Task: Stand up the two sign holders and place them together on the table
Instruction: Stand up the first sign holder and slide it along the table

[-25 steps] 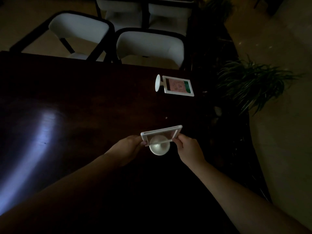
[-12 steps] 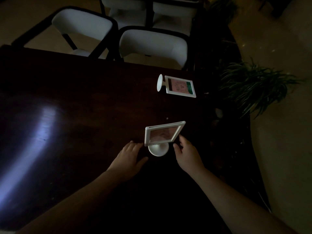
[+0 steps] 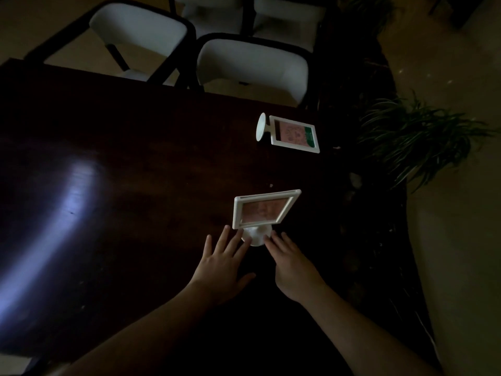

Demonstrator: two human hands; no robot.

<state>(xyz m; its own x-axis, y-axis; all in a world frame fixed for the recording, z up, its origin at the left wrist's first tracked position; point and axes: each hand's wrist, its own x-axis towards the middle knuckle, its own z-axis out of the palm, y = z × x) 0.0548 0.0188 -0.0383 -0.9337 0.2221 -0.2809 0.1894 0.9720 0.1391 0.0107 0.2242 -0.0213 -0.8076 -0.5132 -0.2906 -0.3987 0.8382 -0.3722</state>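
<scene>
A white-framed sign holder (image 3: 264, 210) stands upright on its round white base on the dark wooden table (image 3: 135, 164), a little right of centre. My left hand (image 3: 223, 263) lies open just left of the base, fingertips touching or nearly touching it. My right hand (image 3: 291, 263) is open on the base's right side, fingers at its edge. A second white sign holder (image 3: 291, 134) with a pink and green card lies flat near the table's far right edge, its round base pointing left.
Two white-cushioned chairs with dark frames (image 3: 252, 69) (image 3: 138, 36) stand along the table's far side, more behind them. A leafy green plant (image 3: 414, 139) sits beyond the table's right edge. A bright light reflection marks the table's left part.
Both hands let go of the frame of the near sign holder, which now stands on its base. The hands dropped to the table beside the base.
</scene>
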